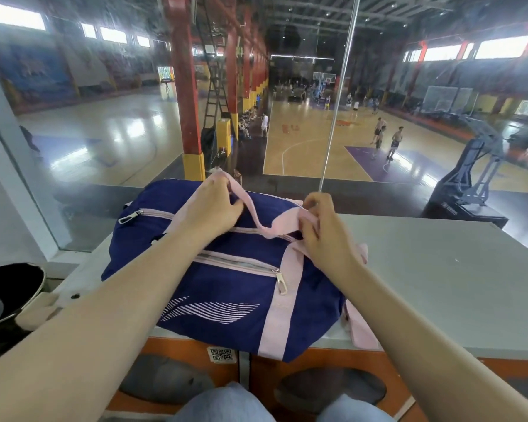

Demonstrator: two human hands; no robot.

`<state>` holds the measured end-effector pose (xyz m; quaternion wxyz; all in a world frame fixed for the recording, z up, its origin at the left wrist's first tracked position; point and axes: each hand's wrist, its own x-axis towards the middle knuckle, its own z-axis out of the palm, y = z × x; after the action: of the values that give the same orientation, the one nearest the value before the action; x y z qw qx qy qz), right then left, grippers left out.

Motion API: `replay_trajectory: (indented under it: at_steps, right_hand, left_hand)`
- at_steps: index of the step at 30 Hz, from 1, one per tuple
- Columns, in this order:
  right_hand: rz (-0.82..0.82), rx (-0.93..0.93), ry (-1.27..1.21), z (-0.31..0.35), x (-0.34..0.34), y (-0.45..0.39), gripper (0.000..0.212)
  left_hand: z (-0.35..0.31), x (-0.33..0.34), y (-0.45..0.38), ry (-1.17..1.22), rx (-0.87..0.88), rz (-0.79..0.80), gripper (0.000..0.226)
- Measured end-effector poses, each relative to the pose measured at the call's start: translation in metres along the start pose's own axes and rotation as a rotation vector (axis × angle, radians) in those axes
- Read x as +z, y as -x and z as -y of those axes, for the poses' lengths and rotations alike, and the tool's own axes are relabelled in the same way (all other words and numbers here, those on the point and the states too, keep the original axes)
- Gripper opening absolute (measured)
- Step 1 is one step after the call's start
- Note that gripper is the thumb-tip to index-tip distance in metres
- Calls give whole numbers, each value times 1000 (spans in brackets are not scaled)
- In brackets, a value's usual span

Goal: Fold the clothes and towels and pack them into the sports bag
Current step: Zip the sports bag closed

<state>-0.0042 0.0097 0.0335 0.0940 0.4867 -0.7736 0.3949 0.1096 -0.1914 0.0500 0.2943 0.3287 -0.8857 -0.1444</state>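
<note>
A navy sports bag (226,287) with pink trim and zippers lies on a grey ledge (439,284) in front of me. Both of its zippers look closed. A pink carry strap (258,216) runs across the top of the bag between my hands. My left hand (209,208) pinches the strap's raised far end above the bag. My right hand (323,229) grips the strap's other end near the bag's right side. No clothes or towels are visible.
The ledge runs to the right along a glass wall (104,132) that overlooks basketball courts with players. Orange cabinet fronts (333,373) sit below the ledge. A dark round object (9,287) lies at lower left. My knees are at the bottom edge.
</note>
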Motion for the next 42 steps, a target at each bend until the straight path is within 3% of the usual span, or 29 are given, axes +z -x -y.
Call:
replay_trajectory:
  at_steps: [2,4,7,12,15,19,26,30,35,42]
  right_hand:
    - [97,-40,165,1,7,-11,13]
    - [196,-47,265,1,14,-13,20]
    - [251,25,221,-1,17,-7,27]
    - [374,-56,138,-11,9,15,41]
    - [494,-45,157,-18,4,19,65]
    - [560,-39,159,-18,0,18,76]
    - [534,3,270,-6,4,19,83]
    - [495,55,352,7,11,18,80]
    - [447,58,421,20,14,15,59]
    - [507,90,419,26,14,1,44]
  left_hand:
    - [-7,-1,21,-53,52,-41,36]
    - [-15,-4,43,-133,-3,45,42]
    - [-20,-8,71,-270,103,78,25]
    - [-40,-11,120,-107,325,210,18]
    - [-46,3,135,-198,302,175,33]
    - [-53,18,139,-371,233,101,49]
    - [-48,13,134,-199,230,85,14]
    - [-41,11,132,-166,212,73,11]
    - [-28,4,124,-60,148,76,16]
    - [8,-23,119,-40,47,-17,27]
